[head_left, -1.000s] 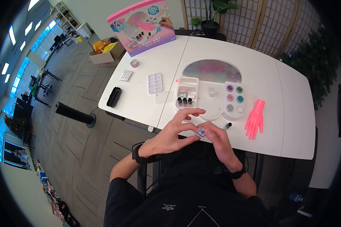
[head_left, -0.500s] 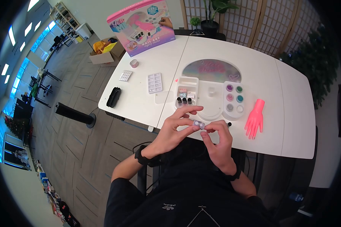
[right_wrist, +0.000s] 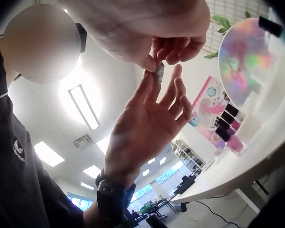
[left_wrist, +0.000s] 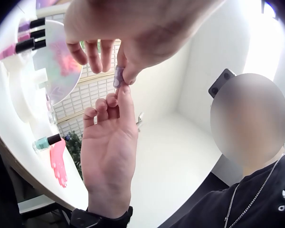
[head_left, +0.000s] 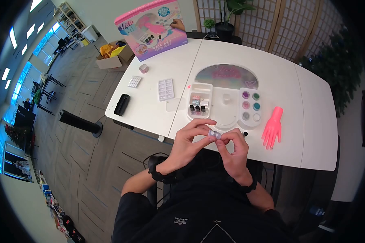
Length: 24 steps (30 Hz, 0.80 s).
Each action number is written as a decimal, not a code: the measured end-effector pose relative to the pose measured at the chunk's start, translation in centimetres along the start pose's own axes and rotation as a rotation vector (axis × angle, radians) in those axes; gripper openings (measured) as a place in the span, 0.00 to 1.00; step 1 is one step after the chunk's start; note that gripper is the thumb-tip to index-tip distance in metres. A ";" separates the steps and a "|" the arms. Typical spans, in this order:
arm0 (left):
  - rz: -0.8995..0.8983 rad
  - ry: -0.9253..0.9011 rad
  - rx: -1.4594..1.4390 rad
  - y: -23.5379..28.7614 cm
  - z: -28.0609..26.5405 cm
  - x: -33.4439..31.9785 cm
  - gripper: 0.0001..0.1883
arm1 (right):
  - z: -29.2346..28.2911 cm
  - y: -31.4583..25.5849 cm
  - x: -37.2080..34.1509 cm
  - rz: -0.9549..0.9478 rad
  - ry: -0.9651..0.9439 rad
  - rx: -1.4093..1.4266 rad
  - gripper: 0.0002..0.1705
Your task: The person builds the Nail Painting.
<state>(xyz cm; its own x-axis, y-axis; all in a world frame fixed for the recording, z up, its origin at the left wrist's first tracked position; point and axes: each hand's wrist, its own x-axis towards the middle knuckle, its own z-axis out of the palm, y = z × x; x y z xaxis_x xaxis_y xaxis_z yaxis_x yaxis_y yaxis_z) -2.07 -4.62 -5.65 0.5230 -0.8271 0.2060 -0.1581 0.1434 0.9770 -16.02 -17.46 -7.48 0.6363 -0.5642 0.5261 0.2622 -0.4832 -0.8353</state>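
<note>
Over the table's front edge, my left hand [head_left: 184,148] pinches a small lilac piece with pale spots [head_left: 214,134] between thumb and index finger. My right hand [head_left: 235,154] pinches its other end, thumb and fingertips close against it. In the left wrist view the lilac piece [left_wrist: 118,77] looks like a short, curved band between both hands' fingertips. The right wrist view shows the same piece [right_wrist: 159,72], partly covered by fingers. What exactly it is, I cannot tell. My left hand's other fingers extend away from it.
Beyond the hands stands a white nail station [head_left: 225,107] with dark-capped polish bottles [head_left: 197,108] and glitter pots [head_left: 246,104]. A turquoise polish bottle [left_wrist: 42,143] and a pink model hand [head_left: 273,129] are to the right. Leftward lie a white tray [head_left: 165,89], a black case [head_left: 122,104] and a pink box [head_left: 152,30].
My right hand first covered the piece's right side, then drew back slightly with thumb apart from fingers, and now its fingertips are back on the piece. The things on the table stay put.
</note>
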 end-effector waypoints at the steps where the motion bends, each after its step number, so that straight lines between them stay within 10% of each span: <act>1: 0.020 0.015 -0.031 -0.3 0.1 0.0 0.06 | 0.0 0.0 0.0 0.003 -0.007 0.006 0.08; 8: -0.138 -0.016 -0.147 0.6 -1.4 0.2 0.11 | -0.1 0.3 0.1 0.004 -0.067 0.038 0.08; 24: -0.089 -0.582 0.880 6.4 -4.8 6.8 0.11 | 1.5 3.0 0.6 -0.133 -0.148 -0.183 0.09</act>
<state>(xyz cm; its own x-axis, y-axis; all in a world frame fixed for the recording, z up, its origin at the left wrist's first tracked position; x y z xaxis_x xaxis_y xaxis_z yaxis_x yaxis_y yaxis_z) 4.52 -6.71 2.26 0.1178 -0.9816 -0.1505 -0.8119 -0.1824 0.5546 -13.76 -18.28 -9.91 0.7078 -0.3901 0.5890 0.2233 -0.6674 -0.7104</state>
